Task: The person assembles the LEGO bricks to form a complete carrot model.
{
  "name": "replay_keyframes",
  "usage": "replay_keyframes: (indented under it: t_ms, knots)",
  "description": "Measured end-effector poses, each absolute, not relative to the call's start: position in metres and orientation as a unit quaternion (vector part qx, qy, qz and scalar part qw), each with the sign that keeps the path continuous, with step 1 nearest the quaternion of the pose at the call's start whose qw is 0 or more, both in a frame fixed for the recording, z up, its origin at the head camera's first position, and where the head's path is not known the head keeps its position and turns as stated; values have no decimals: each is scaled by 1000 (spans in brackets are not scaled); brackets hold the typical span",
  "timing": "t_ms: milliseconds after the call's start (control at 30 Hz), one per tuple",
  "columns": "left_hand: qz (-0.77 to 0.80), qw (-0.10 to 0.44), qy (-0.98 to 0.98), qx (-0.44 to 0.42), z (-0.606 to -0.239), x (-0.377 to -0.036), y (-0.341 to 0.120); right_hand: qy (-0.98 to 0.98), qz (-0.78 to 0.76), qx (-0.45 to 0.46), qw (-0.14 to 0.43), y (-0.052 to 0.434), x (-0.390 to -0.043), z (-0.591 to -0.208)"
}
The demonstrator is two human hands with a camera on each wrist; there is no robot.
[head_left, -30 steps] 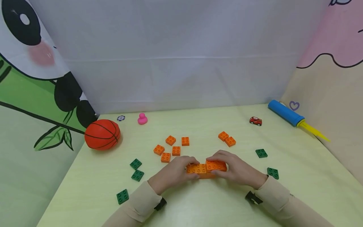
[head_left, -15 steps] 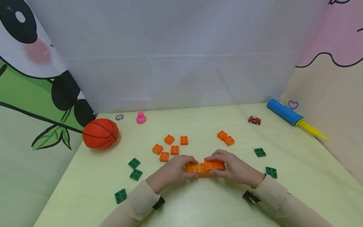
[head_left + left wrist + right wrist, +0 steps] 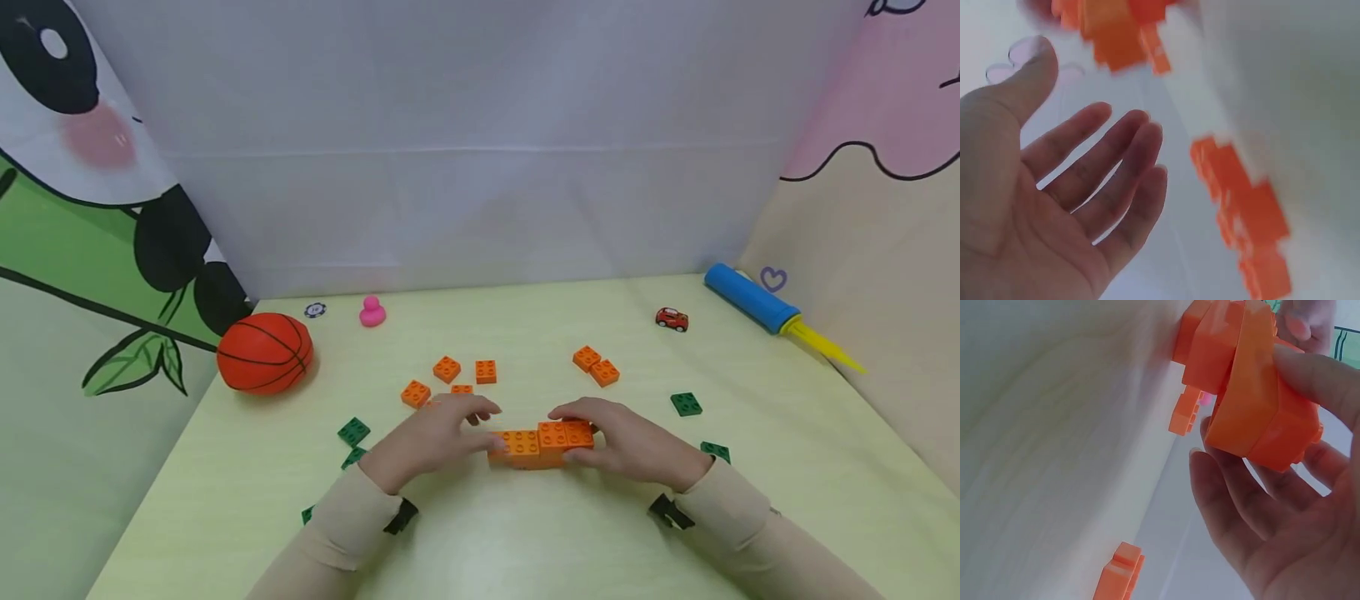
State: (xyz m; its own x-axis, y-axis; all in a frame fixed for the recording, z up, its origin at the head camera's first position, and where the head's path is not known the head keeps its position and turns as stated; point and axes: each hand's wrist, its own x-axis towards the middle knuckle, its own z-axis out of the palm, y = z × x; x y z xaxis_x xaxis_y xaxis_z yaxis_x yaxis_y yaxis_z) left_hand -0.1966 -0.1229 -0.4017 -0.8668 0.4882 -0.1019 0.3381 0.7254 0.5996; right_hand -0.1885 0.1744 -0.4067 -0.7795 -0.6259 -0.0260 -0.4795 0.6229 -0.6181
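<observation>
Surface: pale yellow-green top (image 3: 525, 542), wood-grained, walled on three sides.
Back wall: plain white cloth (image 3: 465, 167), creased.
Left wall: panda print (image 3: 90, 167) with green leaves.
Right wall: pink and cream print (image 3: 885, 167), a small purple heart low down.
Brick block: joined orange bricks (image 3: 542, 445) lying on the surface near the front middle, between the two hands; in the right wrist view (image 3: 1254, 406) it fills the top.
Right hand: (image 3: 630, 446) grips the block's right end, thumb at the near side, fingers over the far edge; grip holding the block (image 3: 1285, 506).
Left hand: (image 3: 435, 437) just left of the block, fingers straight and spread, grip wide and holding nothing (image 3: 1066, 206); whether its fingertips touch the block I cannot tell.
Loose orange bricks: a group (image 3: 450, 375) behind the left hand, a pair (image 3: 596, 367) behind the right hand.
Green plates: (image 3: 352, 432) left of the left hand, (image 3: 686, 404) and (image 3: 716, 452) near the right wrist.
Ball: orange basketball (image 3: 265, 352) at the left wall.
Far edge: pink duck (image 3: 372, 312), a small chip (image 3: 315, 310), red car (image 3: 671, 318).
Pump: blue with yellow nozzle (image 3: 750, 298), along the right wall.
Sleeves: beige (image 3: 720, 500), a black strap at each wrist.
</observation>
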Motion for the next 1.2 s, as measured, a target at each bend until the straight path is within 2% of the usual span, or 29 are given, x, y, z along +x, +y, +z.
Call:
replay_keyframes:
  t_ms: [200, 367, 600, 933, 1200]
  knots:
    - [209, 70, 963, 156, -395, -211, -154, 891, -306, -316, 115, 174, -188, -408]
    - [153, 88, 973, 148, -406, -218, -160, 890, -309, -314, 118, 175, -188, -410]
    - [151, 96, 974, 142, -408, -219, -159, 891, -308, -315, 113, 174, -190, -410]
    - [356, 67, 904, 227, -396, -200, -130, 888, -313, -316, 119, 174, -191, -410]
    - [361, 47, 883, 296, -404, -182, -96, 888, -319, -312, 116, 173, -191, -411]
